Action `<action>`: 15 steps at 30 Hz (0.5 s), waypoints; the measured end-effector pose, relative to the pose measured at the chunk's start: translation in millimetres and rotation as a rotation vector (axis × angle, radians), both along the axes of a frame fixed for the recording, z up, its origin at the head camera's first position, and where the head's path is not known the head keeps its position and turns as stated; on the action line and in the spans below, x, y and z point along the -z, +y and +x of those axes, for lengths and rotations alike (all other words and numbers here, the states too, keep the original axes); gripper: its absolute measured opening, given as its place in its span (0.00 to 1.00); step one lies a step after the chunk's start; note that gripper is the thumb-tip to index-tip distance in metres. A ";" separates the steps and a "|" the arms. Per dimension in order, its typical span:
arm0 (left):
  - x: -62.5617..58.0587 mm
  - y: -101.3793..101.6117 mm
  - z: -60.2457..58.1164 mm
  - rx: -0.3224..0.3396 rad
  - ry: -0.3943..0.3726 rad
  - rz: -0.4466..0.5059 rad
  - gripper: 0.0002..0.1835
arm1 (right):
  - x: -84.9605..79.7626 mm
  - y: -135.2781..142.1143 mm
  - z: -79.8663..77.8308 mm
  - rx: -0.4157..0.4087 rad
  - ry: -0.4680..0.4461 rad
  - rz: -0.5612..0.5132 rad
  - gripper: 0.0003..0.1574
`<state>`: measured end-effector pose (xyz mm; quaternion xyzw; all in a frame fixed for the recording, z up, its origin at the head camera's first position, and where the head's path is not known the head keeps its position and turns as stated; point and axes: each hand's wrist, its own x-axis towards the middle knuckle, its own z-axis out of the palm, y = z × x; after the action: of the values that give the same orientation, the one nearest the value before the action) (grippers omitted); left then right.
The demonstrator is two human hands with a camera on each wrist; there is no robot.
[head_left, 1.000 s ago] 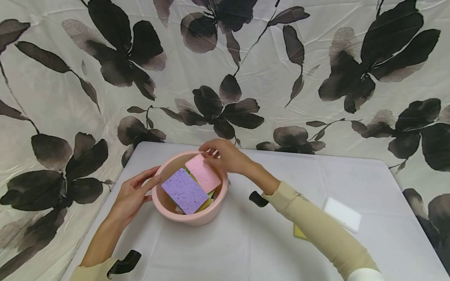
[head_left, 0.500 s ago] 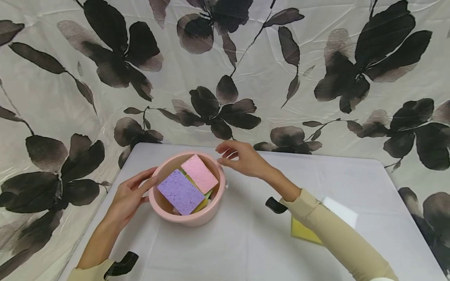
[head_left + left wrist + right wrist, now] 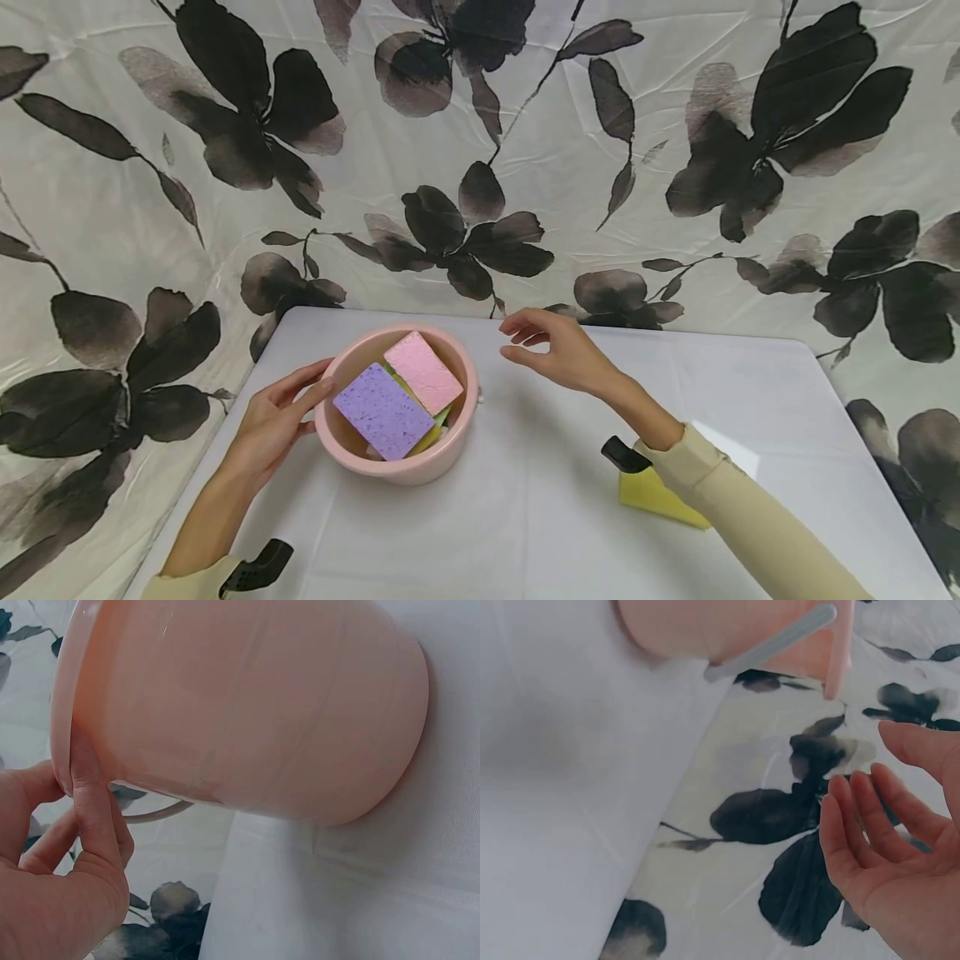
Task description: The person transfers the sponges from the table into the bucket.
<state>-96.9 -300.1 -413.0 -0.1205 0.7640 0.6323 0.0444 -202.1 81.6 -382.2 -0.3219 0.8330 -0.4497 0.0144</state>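
Observation:
A pink bucket (image 3: 444,457) stands upright on the left half of the table. On top inside it lie a purple speckled sponge (image 3: 384,412) and a pink sponge (image 3: 423,372); green and yellow pieces peek out beneath, mostly hidden. My left hand (image 3: 272,421) pinches the bucket's rim at its left side, thumb and finger on either face of the lip in the left wrist view. To the right of the bucket, apart from it, my right hand (image 3: 558,348) hovers with loosely bent fingers and holds nothing.
A yellow sponge or cloth (image 3: 660,500) and a white flat block (image 3: 723,450) lie on the right of the white table (image 3: 540,533), partly behind the right sleeve. The bucket's pale handle (image 3: 772,645) hangs at its side. A floral curtain (image 3: 600,167) backs the table.
My right hand has let go of the pink sponge in the bucket and moved right, away from the rim. The yellow piece shows more. My left hand stays at the rim.

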 end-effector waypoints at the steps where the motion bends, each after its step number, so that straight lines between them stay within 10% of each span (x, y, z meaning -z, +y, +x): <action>1: 0.0 0.0 -0.1 -0.001 -0.001 0.000 0.38 | 0.6 2.5 0.7 0.004 -0.003 -0.004 0.18; 15: 0.3 0.8 -0.3 -0.016 -0.016 0.007 0.39 | 8.3 37.8 8.4 0.055 -0.036 -0.072 0.18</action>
<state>-97.2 -299.4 -413.3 -0.1318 0.7604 0.6342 0.0459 -193.7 119.4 -390.5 -0.2912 0.8244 -0.4854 0.0052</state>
